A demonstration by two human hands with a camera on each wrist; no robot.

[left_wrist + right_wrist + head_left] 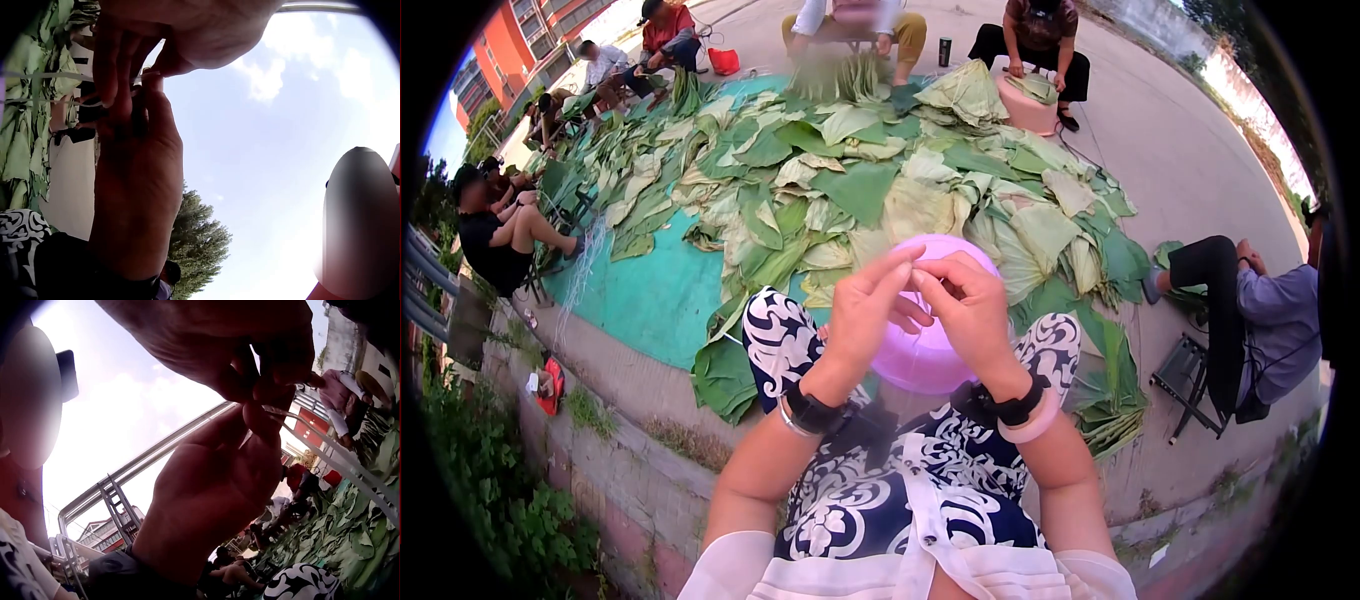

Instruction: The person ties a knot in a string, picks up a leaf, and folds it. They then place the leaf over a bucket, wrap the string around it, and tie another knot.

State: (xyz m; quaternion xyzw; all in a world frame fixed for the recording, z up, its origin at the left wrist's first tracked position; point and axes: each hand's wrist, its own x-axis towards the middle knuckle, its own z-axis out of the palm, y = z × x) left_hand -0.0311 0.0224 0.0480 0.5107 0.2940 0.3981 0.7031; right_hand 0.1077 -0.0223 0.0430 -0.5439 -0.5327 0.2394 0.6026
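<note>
Above a pink plastic basin [925, 365], my left hand [862, 315] and right hand [975, 312] meet at the fingertips. Between them they pinch a thin white plastic string [350, 469], its two strands trailing off toward the leaves in the right wrist view. The same string [53, 75] runs left from the fingers in the left wrist view. Thumb and forefinger of each hand press close together, and the exact spot where they grip is partly hidden by the fingers. The basin sits between the knees, in patterned trousers [840, 510].
Large green leaves [850, 190] lie heaped over a green tarp [650, 290] in front. People sit around it, one with a pale pink tub [1028, 105]. Leaf bundles [725, 380] flank the legs. A folding stool [1185, 380] stands at right; white strings [590, 255] hang at left.
</note>
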